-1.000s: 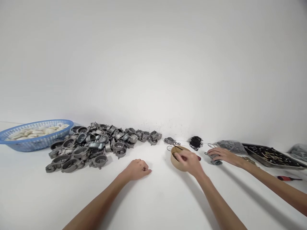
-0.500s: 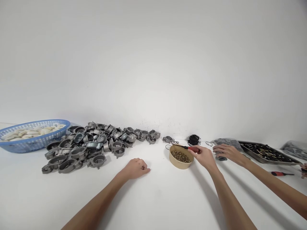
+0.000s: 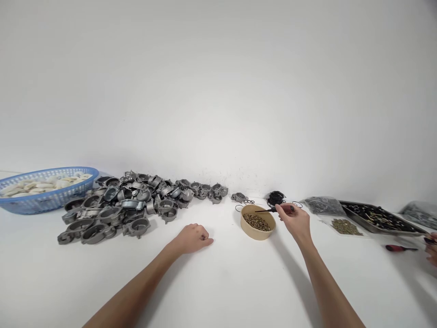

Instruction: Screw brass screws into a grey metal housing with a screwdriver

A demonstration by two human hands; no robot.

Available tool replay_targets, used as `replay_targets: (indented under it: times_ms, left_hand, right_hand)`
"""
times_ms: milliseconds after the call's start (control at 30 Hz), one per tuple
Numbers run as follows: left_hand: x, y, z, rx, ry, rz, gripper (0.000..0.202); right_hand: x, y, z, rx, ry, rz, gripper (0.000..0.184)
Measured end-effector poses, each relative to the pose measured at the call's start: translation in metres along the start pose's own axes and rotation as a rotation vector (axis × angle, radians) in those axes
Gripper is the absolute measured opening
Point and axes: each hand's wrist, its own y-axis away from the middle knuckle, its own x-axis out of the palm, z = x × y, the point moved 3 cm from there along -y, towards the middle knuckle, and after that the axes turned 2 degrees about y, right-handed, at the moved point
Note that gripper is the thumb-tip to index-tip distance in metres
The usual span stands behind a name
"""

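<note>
My right hand [image 3: 295,224] grips a screwdriver [image 3: 266,210], its dark shaft pointing left over a tan paper bowl [image 3: 256,234]. Small brass-coloured screws [image 3: 255,222] cover the bottom of that bowl. My left hand [image 3: 193,238] rests on the white table to the left of the bowl, fingers curled in. A small dark spot shows by its thumb; what it holds, if anything, cannot be made out. Farther left lies a heap of grey cast-metal housings [image 3: 136,200], with a single housing [image 3: 238,197] behind the bowl.
A blue basket [image 3: 51,200] of off-white pieces stands far left. Black rings [image 3: 276,197] lie behind the bowl. To the right are a clear bag [image 3: 324,206], brass-coloured small parts [image 3: 344,227], a metal tray [image 3: 382,218], a red screwdriver [image 3: 398,248] and another person's hand [image 3: 432,253].
The other person's arm beside my right hand has withdrawn, along with the grey part under it, uncovering the brass-coloured parts. My right hand has turned the screwdriver and shifted slightly right. My left hand stays put.
</note>
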Motion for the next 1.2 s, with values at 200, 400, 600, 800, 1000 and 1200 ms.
replay_targets:
  times_ms: [200,400,600,800,1000,1200]
  left_hand:
    - [-0.003,0.001,-0.003,-0.015,0.000,0.006,0.049]
    - [-0.003,0.002,-0.003,-0.020,-0.008,0.007,0.048]
    - [-0.003,0.001,-0.001,-0.023,-0.001,0.008,0.049]
    - [-0.003,0.001,-0.002,-0.028,0.020,0.020,0.050]
    - [-0.004,0.002,-0.004,-0.031,0.015,0.011,0.049]
    - [-0.004,0.002,-0.003,-0.030,0.001,0.013,0.049]
  right_hand:
    - [-0.002,-0.007,-0.012,-0.014,0.194,0.024,0.034]
    - [0.000,-0.008,-0.015,0.003,0.189,0.075,0.036]
    - [0.003,-0.006,-0.014,0.046,0.191,0.120,0.034]
    - [0.002,-0.006,-0.013,0.087,0.139,0.114,0.037]
    - [-0.001,-0.006,-0.012,0.101,0.140,0.103,0.038]
    - [0.001,-0.008,-0.018,0.118,0.086,0.117,0.040]
